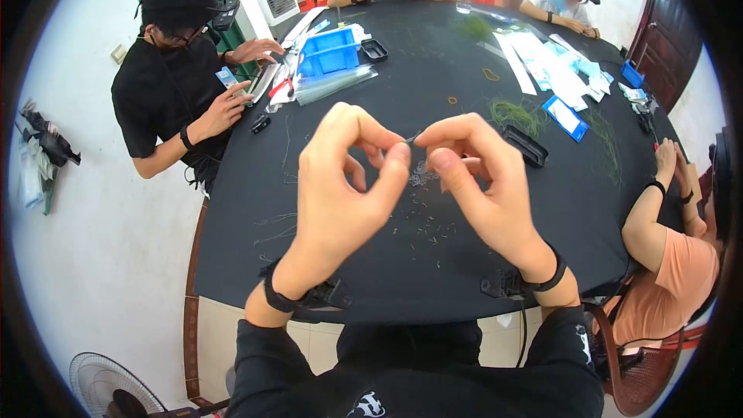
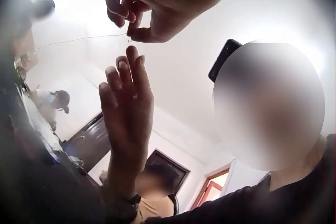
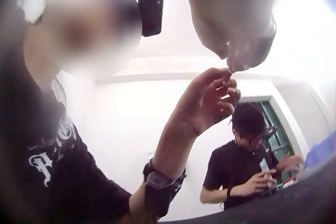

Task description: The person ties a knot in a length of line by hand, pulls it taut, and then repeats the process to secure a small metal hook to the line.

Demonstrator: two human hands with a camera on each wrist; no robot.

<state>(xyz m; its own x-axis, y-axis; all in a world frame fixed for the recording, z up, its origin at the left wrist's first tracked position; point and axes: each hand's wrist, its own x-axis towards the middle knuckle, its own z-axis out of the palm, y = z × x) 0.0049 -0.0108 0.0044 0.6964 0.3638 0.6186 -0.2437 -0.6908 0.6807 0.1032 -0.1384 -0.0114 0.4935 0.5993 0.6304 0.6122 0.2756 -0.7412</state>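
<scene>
In the head view, my left hand pinches a tiny dark fish hook between thumb and index finger, above the table. A thin line runs from that pinch off to the side in the left wrist view, and the curved hook tip pokes out below the fingertips. My right hand is close beside it, its index fingertip right at the hook and its thumb apart from that finger. Below the hands lies a small pile of hooks, with tiny bits scattered nearer me.
Thin lines lie at the left of the black table. Green line tangles, a black tray and a blue-edged packet are at right. A blue bin stands back left. Other people sit around the table.
</scene>
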